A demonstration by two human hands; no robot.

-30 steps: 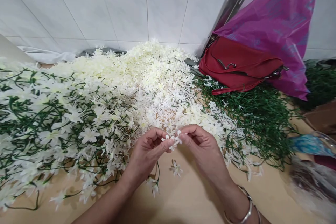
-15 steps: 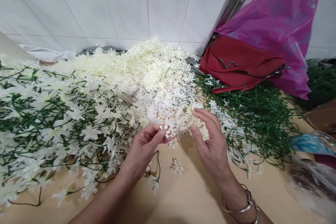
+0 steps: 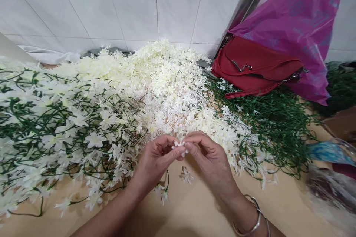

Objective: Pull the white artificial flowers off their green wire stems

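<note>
Between the fingertips of both hands is a small white artificial flower (image 3: 179,145). My left hand (image 3: 159,155) pinches it from the left, thumb on top. My right hand (image 3: 208,157) is closed at its other side, thumb and forefinger pressed together at the petals; whether a second piece sits in that pinch is hidden. Below the hands, a single loose blossom (image 3: 186,175) lies on the tabletop (image 3: 191,211), beside a short green stem with white blossoms (image 3: 163,192). Just beyond the fingers spreads a heap of loose cream-white petals (image 3: 167,77).
Stemmed white flowers (image 3: 69,129) are piled at the left. On the right lie green plastic stems (image 3: 264,129), with a red handbag (image 3: 256,66) and a purple plastic bag (image 3: 300,26) behind. A clear plastic bag (image 3: 330,196) sits at the right edge. A tiled wall (image 3: 133,7) closes off the back.
My right hand has moved left and down from the petal heap, and its spread fingers have closed at the flower. My left hand still holds the flower, now tipped more edge-on.
</note>
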